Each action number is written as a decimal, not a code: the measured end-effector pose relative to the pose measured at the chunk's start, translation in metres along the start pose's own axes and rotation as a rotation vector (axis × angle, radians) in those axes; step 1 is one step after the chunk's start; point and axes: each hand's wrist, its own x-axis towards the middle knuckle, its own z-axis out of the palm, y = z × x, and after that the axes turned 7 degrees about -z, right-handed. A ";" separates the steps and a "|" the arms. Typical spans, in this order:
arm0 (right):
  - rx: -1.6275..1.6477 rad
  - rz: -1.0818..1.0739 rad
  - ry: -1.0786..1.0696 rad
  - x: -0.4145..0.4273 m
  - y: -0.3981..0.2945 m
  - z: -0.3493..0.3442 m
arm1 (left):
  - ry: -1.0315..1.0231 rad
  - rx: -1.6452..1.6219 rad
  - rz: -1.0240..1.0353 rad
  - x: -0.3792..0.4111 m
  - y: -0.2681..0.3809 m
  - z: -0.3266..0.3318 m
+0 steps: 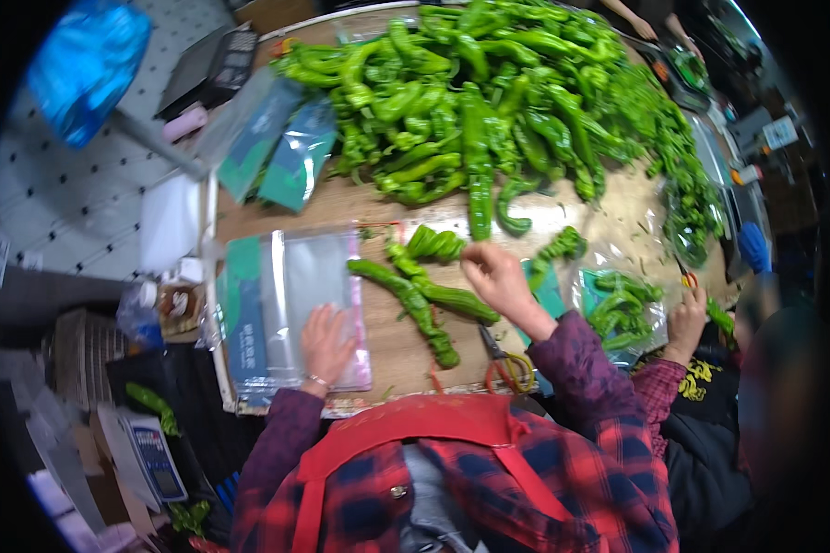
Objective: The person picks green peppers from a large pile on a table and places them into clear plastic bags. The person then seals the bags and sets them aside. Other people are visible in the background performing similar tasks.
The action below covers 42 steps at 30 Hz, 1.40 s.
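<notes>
My left hand (326, 347) lies flat, fingers spread, on a stack of clear plastic bags (297, 276) with green and blue printed panels. My right hand (499, 282) is loosely curled over the table, by the lower tip of a long green pepper (481, 207). Whether its fingers grip anything is hidden. Between my hands are a few loose peppers: a wrinkled one (415, 307), a smooth one (460, 301) and a curled one (434, 244). Scissors (508, 366) with red and yellow handles lie below my right hand.
A large heap of green peppers (415, 104) covers the table's far side. Filled bags (301, 155) lie at the left. To the right, a co-worker's hand (686, 325) is beside a bag of peppers (622, 311). A blue plastic bag (90, 66) hangs upper left.
</notes>
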 end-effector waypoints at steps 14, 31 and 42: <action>0.028 0.281 -0.363 -0.016 -0.012 0.153 | 0.309 -0.486 -0.111 -0.002 -0.019 0.001; 0.002 0.242 -0.590 -0.004 0.000 0.156 | 0.031 -0.778 -0.503 -0.011 -0.088 -0.057; -1.008 -0.317 -0.141 0.164 0.022 0.052 | 0.463 -0.619 -0.459 -0.006 -0.073 -0.236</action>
